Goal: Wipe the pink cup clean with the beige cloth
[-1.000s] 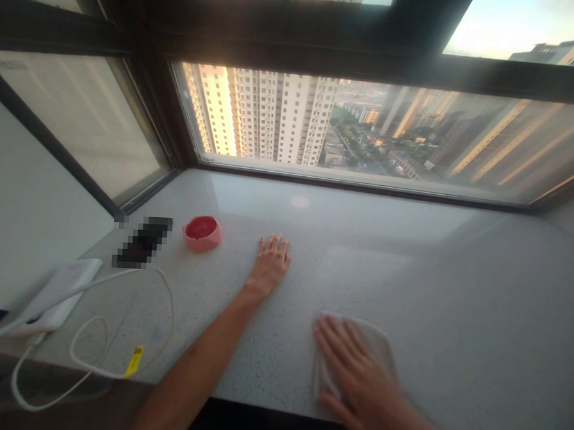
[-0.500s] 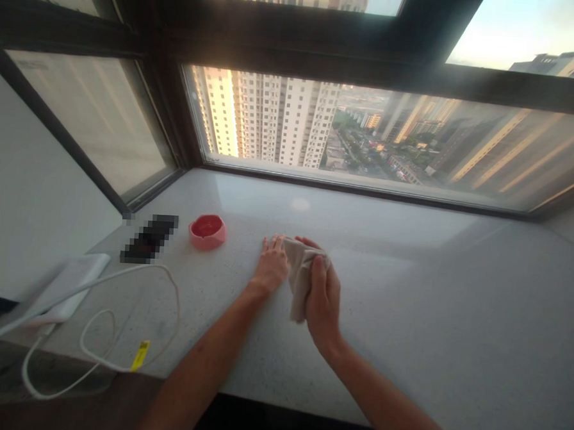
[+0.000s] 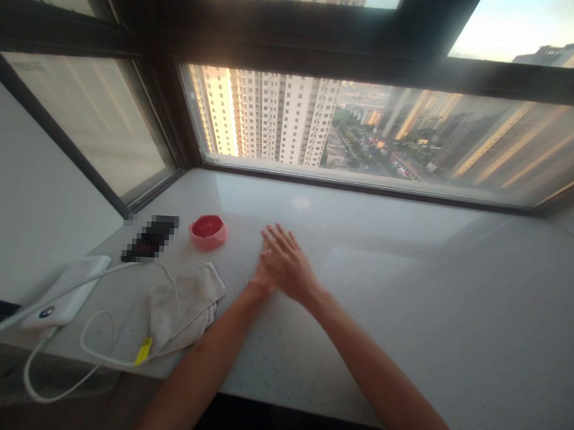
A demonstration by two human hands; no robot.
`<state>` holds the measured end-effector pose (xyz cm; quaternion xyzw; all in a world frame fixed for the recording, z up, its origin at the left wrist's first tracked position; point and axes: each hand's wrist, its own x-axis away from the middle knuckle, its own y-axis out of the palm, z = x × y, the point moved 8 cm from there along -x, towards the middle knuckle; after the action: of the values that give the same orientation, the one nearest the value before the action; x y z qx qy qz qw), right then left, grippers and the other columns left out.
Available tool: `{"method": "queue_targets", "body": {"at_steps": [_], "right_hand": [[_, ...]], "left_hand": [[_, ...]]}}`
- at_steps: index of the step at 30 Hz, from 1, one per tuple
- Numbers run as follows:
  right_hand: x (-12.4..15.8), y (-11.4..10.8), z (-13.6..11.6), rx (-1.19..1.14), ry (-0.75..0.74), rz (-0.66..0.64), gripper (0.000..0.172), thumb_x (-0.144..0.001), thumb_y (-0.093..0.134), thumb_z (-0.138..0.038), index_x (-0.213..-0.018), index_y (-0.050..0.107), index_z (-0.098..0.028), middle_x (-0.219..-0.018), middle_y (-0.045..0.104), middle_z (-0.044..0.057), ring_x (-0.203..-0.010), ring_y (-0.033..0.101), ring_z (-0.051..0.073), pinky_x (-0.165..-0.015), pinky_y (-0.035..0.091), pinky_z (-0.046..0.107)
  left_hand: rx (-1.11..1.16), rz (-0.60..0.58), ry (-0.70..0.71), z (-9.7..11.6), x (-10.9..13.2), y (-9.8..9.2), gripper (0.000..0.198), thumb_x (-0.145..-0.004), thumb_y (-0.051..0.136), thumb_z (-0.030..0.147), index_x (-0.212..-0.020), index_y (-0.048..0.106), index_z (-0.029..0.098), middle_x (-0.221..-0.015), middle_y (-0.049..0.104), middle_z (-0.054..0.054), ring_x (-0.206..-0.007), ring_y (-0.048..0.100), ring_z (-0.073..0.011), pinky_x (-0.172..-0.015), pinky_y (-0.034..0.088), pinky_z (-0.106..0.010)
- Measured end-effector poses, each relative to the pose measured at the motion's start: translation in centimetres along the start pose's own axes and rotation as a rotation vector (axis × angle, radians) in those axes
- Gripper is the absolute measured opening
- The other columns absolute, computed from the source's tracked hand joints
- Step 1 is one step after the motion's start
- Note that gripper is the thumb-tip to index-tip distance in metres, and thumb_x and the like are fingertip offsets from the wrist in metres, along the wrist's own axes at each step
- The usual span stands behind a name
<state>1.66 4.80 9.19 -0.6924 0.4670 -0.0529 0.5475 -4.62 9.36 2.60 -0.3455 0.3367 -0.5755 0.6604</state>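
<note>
My right hand (image 3: 287, 263) lies across the back of my left hand (image 3: 263, 275), its fingers stretched forward over the pale speckled windowsill (image 3: 406, 324). Most of the left hand is covered; the part that shows looks flat on the sill, holding nothing. To the left of my forearms rests a folded grey-beige cloth (image 3: 186, 303), apart from both hands, with a white cable (image 3: 111, 360) passing over it. A pink faceted bowl (image 3: 208, 232), like an ashtray, stands just left of the hands.
A white power bank (image 3: 71, 293) sits at the left end, joined to the cable, which carries a yellow tag (image 3: 143, 350). Behind it lies a dark pixelated object (image 3: 150, 238). A dark window frame (image 3: 296, 42) borders the sill at the back, with tall buildings outside.
The cloth has left my right hand and now lies on the sill at the left, by the cable. My right hand has moved left onto my left hand.
</note>
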Motion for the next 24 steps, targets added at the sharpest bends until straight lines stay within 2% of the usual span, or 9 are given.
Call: {"method": "queue_targets", "body": {"at_steps": [1,4,5,7,10,24], "right_hand": [[1.0,-0.7,4.2,0.073,0.105,-0.014,0.060,-0.112,0.041,-0.035,-0.170,0.041,-0.022,-0.177,0.040,0.012,-0.171,0.022,0.029,-0.137,0.021,0.062],[5.6,-3.2,15.6,0.306,0.473,-0.053,0.060,-0.111,0.036,-0.035,-0.167,0.047,-0.015,-0.175,0.042,0.018,-0.169,0.026,0.037,-0.135,0.018,0.069],[7.2,-3.7,18.2,0.350,0.563,-0.079,0.061,-0.112,0.034,-0.035,-0.167,0.046,-0.013,-0.175,0.042,0.019,-0.168,0.028,0.038,-0.133,0.021,0.069],[9.4,-4.4,21.1,0.420,0.634,-0.103,0.062,-0.112,0.032,-0.038,-0.169,0.043,-0.015,-0.178,0.038,0.016,-0.168,0.027,0.040,-0.133,0.020,0.071],[10.6,-4.2,22.1,0.447,0.651,-0.136,0.064,-0.112,0.031,-0.044,-0.169,0.042,-0.019,-0.180,0.035,0.013,-0.168,0.026,0.042,-0.132,0.017,0.073],[10.2,-3.9,21.8,0.427,0.665,-0.146,0.065,-0.113,0.028,-0.047,-0.170,0.041,-0.020,-0.180,0.034,0.013,-0.167,0.025,0.040,-0.133,0.015,0.070]], "left_hand": [[-0.003,-0.001,0.047,0.3,0.0,0.1,0.048,-0.107,0.037,0.023,-0.140,0.070,0.010,-0.161,0.061,-0.016,-0.158,0.048,-0.0179,-0.135,0.031,-0.039],[-0.099,0.003,0.275,1.3,0.1,0.6,0.047,-0.106,0.050,0.023,-0.150,0.064,0.018,-0.168,0.054,-0.014,-0.163,0.042,-0.0280,-0.140,0.022,-0.053],[-0.146,0.009,0.315,1.4,0.2,0.8,0.048,-0.107,0.048,0.025,-0.153,0.061,0.017,-0.169,0.052,-0.015,-0.163,0.042,-0.0305,-0.140,0.021,-0.056],[-0.227,0.020,0.352,1.2,0.1,1.1,0.049,-0.109,0.042,0.026,-0.154,0.059,0.016,-0.169,0.051,-0.017,-0.161,0.044,-0.0332,-0.139,0.024,-0.059],[-0.265,0.020,0.348,0.9,0.0,1.3,0.050,-0.110,0.038,0.028,-0.155,0.057,0.017,-0.169,0.051,-0.016,-0.161,0.044,-0.0330,-0.138,0.026,-0.058],[-0.293,-0.004,0.340,0.8,0.0,1.2,0.052,-0.111,0.037,0.031,-0.158,0.054,0.018,-0.171,0.049,-0.014,-0.162,0.042,-0.0308,-0.140,0.022,-0.056]]}}
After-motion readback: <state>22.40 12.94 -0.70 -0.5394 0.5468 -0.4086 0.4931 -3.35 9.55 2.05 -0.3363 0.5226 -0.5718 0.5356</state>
